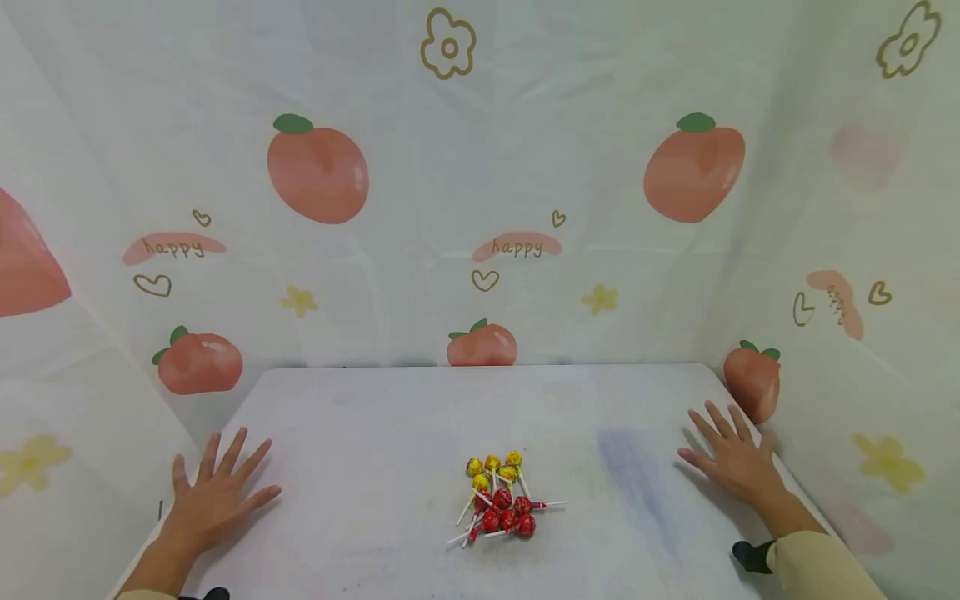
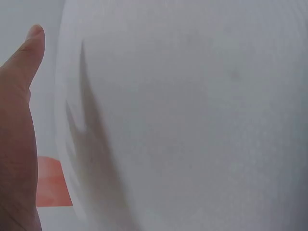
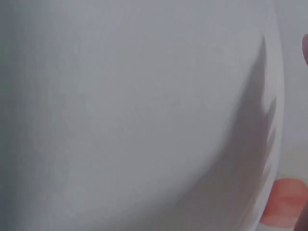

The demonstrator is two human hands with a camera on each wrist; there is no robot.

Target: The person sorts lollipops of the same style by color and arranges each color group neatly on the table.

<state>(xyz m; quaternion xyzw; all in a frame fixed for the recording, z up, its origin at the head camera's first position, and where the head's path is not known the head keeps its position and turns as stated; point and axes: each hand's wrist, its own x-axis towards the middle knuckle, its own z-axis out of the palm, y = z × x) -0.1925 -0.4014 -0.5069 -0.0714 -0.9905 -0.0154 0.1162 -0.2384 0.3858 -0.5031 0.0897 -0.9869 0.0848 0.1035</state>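
Near the table's left edge, my left hand point(image 1: 213, 500) is spread with straight fingers and holds nothing. My right hand point(image 1: 735, 458) is likewise spread at the right edge, empty. Between them, towards the front middle of the table, lies a small heap of lollipops on white sticks. The yellow lollipops point(image 1: 508, 473) lie at the back of the heap, and the red lollipops point(image 1: 502, 498) lie in front, with sticks pointing various ways. Neither hand touches them. In the left wrist view the thumb point(image 2: 29, 57) and a hand shadow show; the right wrist view shows mostly tabletop and shadow.
The white table point(image 1: 360, 475) carries a bluish smudge point(image 1: 633, 475) right of the lollipops. A white curtain point(image 1: 405, 167) printed with peaches and flowers hangs behind the table and along both sides.
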